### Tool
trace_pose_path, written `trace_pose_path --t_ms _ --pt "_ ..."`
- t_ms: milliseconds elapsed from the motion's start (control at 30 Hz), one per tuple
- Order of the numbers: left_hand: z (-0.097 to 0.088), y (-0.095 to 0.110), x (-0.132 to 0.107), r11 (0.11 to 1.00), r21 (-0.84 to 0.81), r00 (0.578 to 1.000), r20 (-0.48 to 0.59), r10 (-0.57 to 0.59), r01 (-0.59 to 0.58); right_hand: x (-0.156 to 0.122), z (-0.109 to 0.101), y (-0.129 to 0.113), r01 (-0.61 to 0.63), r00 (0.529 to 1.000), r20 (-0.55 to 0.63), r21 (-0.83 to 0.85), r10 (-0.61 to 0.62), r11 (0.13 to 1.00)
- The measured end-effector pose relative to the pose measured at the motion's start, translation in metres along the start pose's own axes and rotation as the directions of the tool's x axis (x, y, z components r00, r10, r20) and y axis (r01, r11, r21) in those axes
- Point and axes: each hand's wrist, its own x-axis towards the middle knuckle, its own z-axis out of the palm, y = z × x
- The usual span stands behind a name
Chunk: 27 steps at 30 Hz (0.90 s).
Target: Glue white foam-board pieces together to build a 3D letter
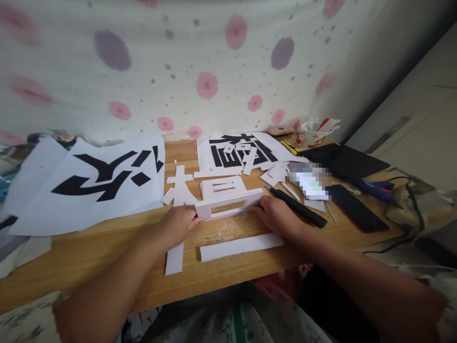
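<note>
Both hands grip a white foam rectangular frame piece [228, 204] standing on edge on the wooden table [107, 252]. My left hand [180, 223] pinches its left end, fingers closed. At the frame's right end, my right hand [276, 215] has its fingers curled on the piece. Behind the frame lie more white cut-out foam pieces [214, 185] forming part of a character. A long white foam strip [242, 247] lies flat in front of the hands, and a vertical white strip [174, 257] runs under my left wrist.
A black craft knife [298, 206] lies right of my right hand. Two printed sheets with big black characters sit at the left [103, 178] and back [243, 151]. A dark phone [357, 207], a black tablet [344, 161] and a paper cup [310, 134] are at right. A flowered cloth [214, 66] hangs behind.
</note>
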Motion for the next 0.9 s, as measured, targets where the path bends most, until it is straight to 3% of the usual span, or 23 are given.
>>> trace_pose_path --t_ms 100,167,267,367,433,500,567,733,900 --pt "-0.002 0.001 -0.001 0.997 -0.076 0.999 -0.018 -0.030 0.029 0.001 -0.002 0.003 -0.001 1.000 -0.008 0.035 0.001 0.999" --pt "-0.003 0.003 -0.003 0.969 -0.234 0.996 -0.021 -0.086 0.079 0.002 -0.006 0.007 0.020 0.999 -0.032 0.133 -0.016 0.991" --pt "-0.004 0.005 -0.006 0.784 -0.598 0.984 0.044 -0.174 0.165 0.003 -0.011 0.015 0.073 0.994 -0.107 0.420 -0.030 0.905" --pt "-0.004 0.006 -0.008 0.533 -0.819 0.972 0.121 -0.203 0.213 0.003 -0.014 0.018 0.059 0.992 -0.117 0.725 0.039 0.687" --pt "-0.003 0.006 -0.008 0.408 -0.887 0.968 0.143 -0.204 0.217 0.001 -0.015 0.015 0.037 0.993 -0.082 0.889 0.079 0.457" --pt "-0.002 0.007 -0.008 0.303 -0.931 0.970 0.150 -0.193 0.205 -0.001 -0.015 0.009 0.029 0.995 -0.048 0.978 0.086 0.208" --pt "-0.001 0.008 -0.008 0.222 -0.956 0.972 0.155 -0.179 0.194 -0.004 -0.014 0.001 0.017 0.998 -0.018 1.000 0.057 0.027" --pt "0.001 0.015 -0.011 0.120 -0.965 0.964 0.214 -0.158 0.234 -0.011 -0.012 -0.023 -0.073 0.996 0.064 0.985 -0.060 -0.158" --pt "0.004 0.017 -0.013 0.084 -0.964 0.963 0.240 -0.125 0.252 -0.010 -0.009 -0.035 -0.053 0.998 0.056 0.982 0.010 -0.179"
